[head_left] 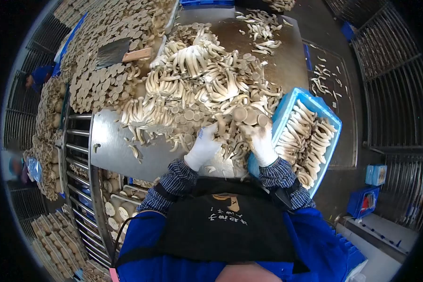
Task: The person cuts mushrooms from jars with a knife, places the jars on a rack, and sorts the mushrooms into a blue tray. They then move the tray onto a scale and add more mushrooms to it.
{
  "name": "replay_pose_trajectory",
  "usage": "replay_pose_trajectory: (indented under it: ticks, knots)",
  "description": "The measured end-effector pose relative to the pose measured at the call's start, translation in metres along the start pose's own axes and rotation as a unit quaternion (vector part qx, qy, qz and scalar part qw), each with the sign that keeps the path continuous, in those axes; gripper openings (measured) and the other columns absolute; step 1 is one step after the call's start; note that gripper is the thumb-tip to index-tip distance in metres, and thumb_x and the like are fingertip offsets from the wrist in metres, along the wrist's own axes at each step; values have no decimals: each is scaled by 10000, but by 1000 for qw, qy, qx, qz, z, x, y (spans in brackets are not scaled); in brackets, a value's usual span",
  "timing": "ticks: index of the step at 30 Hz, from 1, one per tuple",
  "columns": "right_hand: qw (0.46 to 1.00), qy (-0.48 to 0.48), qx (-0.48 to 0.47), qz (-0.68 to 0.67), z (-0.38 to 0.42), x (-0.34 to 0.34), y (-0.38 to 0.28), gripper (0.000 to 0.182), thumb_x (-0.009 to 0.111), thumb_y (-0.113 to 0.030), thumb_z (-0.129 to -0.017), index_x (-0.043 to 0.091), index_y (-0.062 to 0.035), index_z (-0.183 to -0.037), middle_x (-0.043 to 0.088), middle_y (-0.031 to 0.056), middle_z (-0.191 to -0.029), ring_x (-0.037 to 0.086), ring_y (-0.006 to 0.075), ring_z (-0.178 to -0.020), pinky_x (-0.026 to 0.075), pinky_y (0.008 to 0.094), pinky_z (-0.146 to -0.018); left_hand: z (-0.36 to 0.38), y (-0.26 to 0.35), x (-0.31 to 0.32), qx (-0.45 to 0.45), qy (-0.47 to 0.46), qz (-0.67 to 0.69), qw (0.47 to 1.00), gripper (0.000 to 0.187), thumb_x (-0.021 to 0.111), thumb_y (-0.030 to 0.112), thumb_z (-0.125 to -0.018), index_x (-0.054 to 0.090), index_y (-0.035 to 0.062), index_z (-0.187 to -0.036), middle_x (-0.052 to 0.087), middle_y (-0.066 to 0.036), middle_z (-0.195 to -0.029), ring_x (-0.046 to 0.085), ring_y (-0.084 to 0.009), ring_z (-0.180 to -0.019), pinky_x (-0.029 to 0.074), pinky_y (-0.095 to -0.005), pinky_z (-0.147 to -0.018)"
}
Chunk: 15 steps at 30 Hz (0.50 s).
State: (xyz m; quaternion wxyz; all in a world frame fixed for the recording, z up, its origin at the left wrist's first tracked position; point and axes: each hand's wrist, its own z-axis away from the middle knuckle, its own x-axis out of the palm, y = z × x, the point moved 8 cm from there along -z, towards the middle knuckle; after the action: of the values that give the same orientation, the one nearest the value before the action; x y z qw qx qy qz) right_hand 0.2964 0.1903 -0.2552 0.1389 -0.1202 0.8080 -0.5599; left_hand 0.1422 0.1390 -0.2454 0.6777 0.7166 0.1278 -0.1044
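Observation:
Both my hands wear white gloves and work over a large heap of mushrooms (197, 89) with pale stems and grey-brown caps. In my right hand (262, 144) is a small bunch of mushrooms (250, 116), its round caps facing up. My left hand (204, 145) is just beside it, thumb and fingers closed around a mushroom (221, 125) at the heap's near edge. Part of that grip is hidden by the glove. To the right of my right hand stands a blue foam box (333, 126), tilted in view, with mushrooms laid in rows inside.
A cleaver (113, 52) with a wooden handle lies on the mushrooms at the upper left. The metal table (110, 141) carries the heap. Metal railings (82, 188) stand at the left, with stacked trays of mushrooms (56, 239) beyond. Loose mushrooms (326, 80) lie at the right.

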Motion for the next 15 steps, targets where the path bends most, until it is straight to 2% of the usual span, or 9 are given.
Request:
replay_pose_trajectory:
  ticks: [1, 3, 5, 6, 7, 9, 10, 14, 15]
  knots:
    - [999, 30, -12, -13, -4, -4, -17, 496, 526, 62, -895, 376, 17, -1366, 583, 176, -1229, 630, 283, -1087, 552, 353, -902, 1, 5, 0, 27, 14, -24, 999, 346, 675, 59, -855, 618, -7, -1189, 690, -144, -1014, 649, -227, -984, 491, -333, -869]
    - [993, 8, -2, 122, 1, -17, -30, 480, 540, 67, -882, 404, 22, -1341, 594, 166, -1196, 630, 268, -1065, 543, 346, -906, 5, -7, 6, -18, -29, -9, 999, 411, 659, 52, -862, 575, -11, -1260, 671, -155, -1111, 634, -244, -1072, 480, -332, -923]
    - [960, 94, 155, -215, 27, -25, 13, 272, 537, -77, -965, 577, -69, -1234, 621, 103, -1165, 602, 219, -1089, 517, 355, -891, 8, -34, 12, -64, -35, -56, 996, 503, 649, 41, -863, 503, -18, -1340, 635, -183, -1202, 601, -244, -1141, 462, -332, -958]
    - [938, 126, 154, -285, 31, -26, 4, 352, 474, -10, -987, 442, -39, -1336, 574, 120, -1204, 586, 214, -1112, 528, 324, -900, 12, -48, 20, -148, -67, 0, 987, 615, 671, 110, -856, 422, -17, -1404, 600, -220, -1254, 575, -308, -1186, 455, -358, -978]
    - [937, 133, 153, -284, 32, -30, -8, 352, 474, -10, -987, 442, -39, -1336, 574, 120, -1204, 586, 214, -1112, 528, 324, -900, 15, -47, 23, -146, -74, -2, 986, 615, 671, 110, -856, 422, -17, -1404, 600, -220, -1254, 575, -308, -1186, 455, -358, -978]
    - [996, 65, 53, -36, 26, -30, -45, 427, 473, 61, -955, 395, -33, -1364, 544, 142, -1250, 583, 245, -1125, 525, 338, -932, 19, -36, 17, -70, -70, -270, 958, 690, 697, 220, -851, 392, -20, -1421, 559, -251, -1297, 567, -369, -1185, 460, -386, -982]
    - [978, 122, 113, -127, 34, -33, -26, 409, 600, 76, -857, 538, 8, -1256, 630, 110, -1157, 613, 213, -1068, 512, 317, -925, 20, -26, 15, -8, -63, -344, 937, 772, 712, 337, -838, 373, -19, -1433, 502, -274, -1344, 548, -402, -1186, 465, -403, -981]
    - [986, 56, 127, -98, 45, -21, -27, 357, 618, 30, -875, 573, 4, -1229, 643, 121, -1145, 606, 215, -1080, 488, 315, -949, 20, -1, 25, -105, -169, -327, 924, 749, 709, 238, -864, 331, -19, -1457, 505, -231, -1359, 570, -323, -1195, 468, -371, -982]
    - [996, 31, 88, -2, 37, -15, -40, 324, 615, -1, -891, 587, 8, -1214, 646, 122, -1140, 606, 214, -1076, 480, 321, -953, 20, 13, 31, -83, -152, -130, 976, 684, 693, 176, -880, 354, -19, -1442, 535, -189, -1326, 580, -277, -1171, 474, -353, -968]
